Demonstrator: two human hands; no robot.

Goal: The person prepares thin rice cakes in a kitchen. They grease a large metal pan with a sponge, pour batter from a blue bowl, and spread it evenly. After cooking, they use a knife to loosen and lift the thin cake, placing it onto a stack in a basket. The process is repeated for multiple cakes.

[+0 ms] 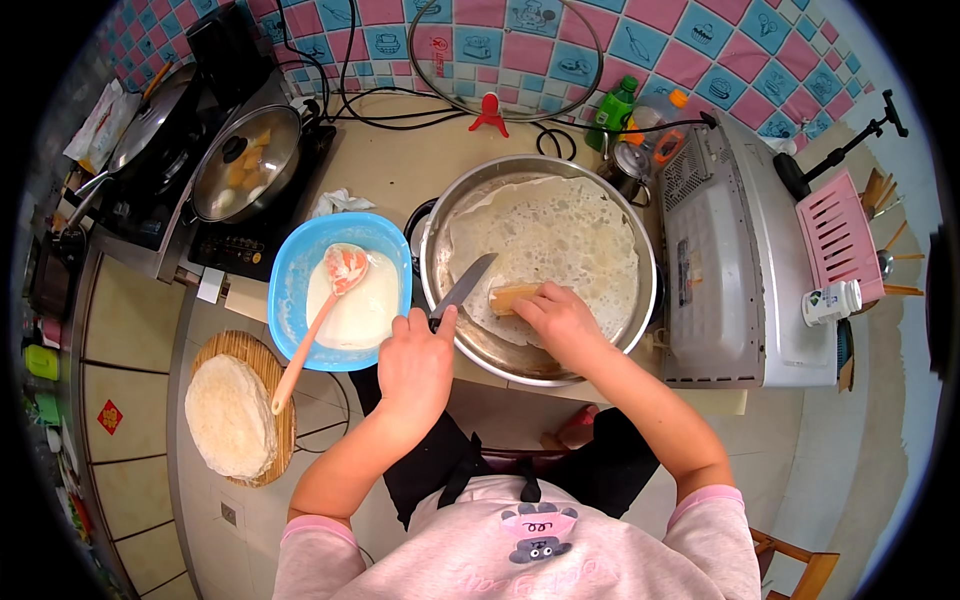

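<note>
A thin, speckled flatbread [551, 232] lies spread over the large round metal griddle pan [517, 367]. My right hand [556, 321] grips a wooden scraper [511, 298] against the flatbread's near left part. In my left hand [417, 358] is a knife [468, 283] with a dark handle, its blade pointing up and right over the pan's left rim. Left of the pan sits a blue basin [285, 300] of white batter [367, 307]. A ladle [311, 341] with a pale pink handle rests in it, its bowl coated with batter.
A stack of flatbreads [229, 417] lies on a round woven board [283, 435] at lower left. Beyond the basin, a glass-lidded pot [247, 165] stands on an induction cooker [232, 249]. An oven-like metal appliance [720, 255] borders the pan's right. Behind are a glass lid [506, 56] and cables.
</note>
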